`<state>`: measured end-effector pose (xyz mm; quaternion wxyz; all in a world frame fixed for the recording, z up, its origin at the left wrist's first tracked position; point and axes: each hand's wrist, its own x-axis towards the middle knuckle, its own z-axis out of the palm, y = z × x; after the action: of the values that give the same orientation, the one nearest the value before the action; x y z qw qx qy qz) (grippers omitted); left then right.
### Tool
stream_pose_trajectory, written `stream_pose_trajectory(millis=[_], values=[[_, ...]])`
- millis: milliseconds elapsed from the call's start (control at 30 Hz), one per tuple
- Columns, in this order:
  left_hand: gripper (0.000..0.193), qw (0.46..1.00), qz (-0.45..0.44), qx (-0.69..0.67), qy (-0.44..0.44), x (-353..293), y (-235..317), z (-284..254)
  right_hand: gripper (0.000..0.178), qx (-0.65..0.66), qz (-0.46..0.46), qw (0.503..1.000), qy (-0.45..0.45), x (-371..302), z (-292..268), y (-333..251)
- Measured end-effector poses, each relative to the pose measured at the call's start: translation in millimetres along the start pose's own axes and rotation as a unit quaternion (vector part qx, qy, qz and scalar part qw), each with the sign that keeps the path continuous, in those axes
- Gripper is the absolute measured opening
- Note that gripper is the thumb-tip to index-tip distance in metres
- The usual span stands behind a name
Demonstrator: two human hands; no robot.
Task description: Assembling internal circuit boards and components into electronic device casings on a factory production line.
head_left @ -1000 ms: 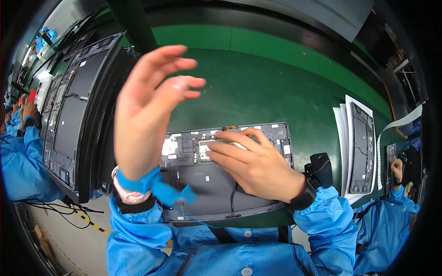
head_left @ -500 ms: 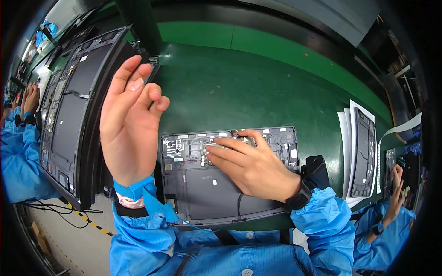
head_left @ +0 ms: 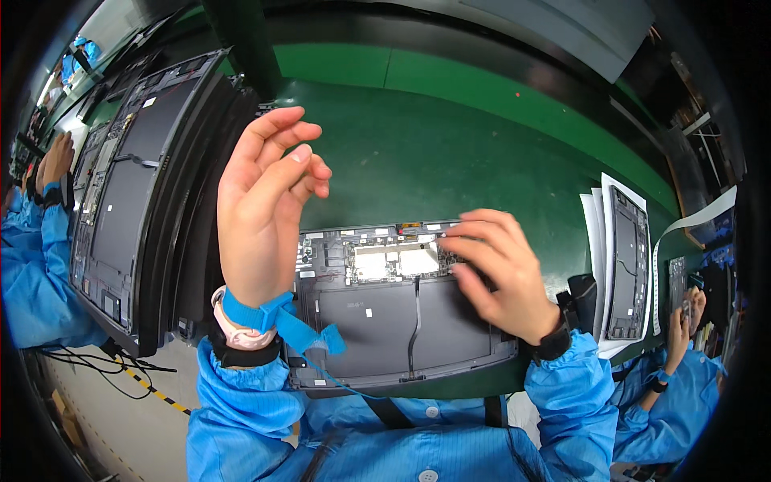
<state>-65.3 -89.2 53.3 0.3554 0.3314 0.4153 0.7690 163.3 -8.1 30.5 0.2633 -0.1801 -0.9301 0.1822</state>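
Right hand [head_left: 502, 269] is hovering half-open, seemingly empty, over the laptop base [head_left: 466, 367] lying lower centre, board [head_left: 373, 261] and battery [head_left: 361, 321] in but uncovered, left hand [head_left: 265, 197] hanging half-curled, empty, centre-left.

Green tabletop [head_left: 418, 153]; grey laptop base [head_left: 361, 333]; blue strap [head_left: 265, 315]; yellow-black striped tape [head_left: 151, 386]

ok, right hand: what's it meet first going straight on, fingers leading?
Probably the bright silver plate in the open laptop base, just left of the right hand; fingertip height is unclear, so it might pass over.
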Motion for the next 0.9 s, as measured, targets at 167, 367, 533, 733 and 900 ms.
stream_pose_trajectory(millis=[167, 367, 533, 733, 900], values=[[0.04, 0.999, 0.02, 0.008, 0.031, 4.0, -1.6, -6.2, 0.033, 0.025, -0.145, 0.986, -0.076, 45.1, 35.5, -15.0], [0.038, 1.0, 0.018, -0.022, 0.01, 4.3, -3.0, -7.5, 0.03, -0.011, -0.211, 0.974, -0.081, 53.1, 52.1, -2.6], [0.036, 0.999, 0.03, -0.027, 0.025, 2.7, 0.4, -6.8, 0.028, -0.006, -0.221, 0.972, -0.08, 55.0, 56.8, -2.6], [0.036, 0.999, 0.031, -0.026, 0.024, 3.3, -0.8, -6.7, 0.025, -0.007, -0.216, 0.973, -0.085, 54.6, 56.0, -4.3], [0.036, 0.999, 0.033, -0.025, 0.027, 2.9, 0.1, -8.4, 0.02, 0.008, -0.251, 0.965, -0.07, 54.0, 57.3, -5.1]])
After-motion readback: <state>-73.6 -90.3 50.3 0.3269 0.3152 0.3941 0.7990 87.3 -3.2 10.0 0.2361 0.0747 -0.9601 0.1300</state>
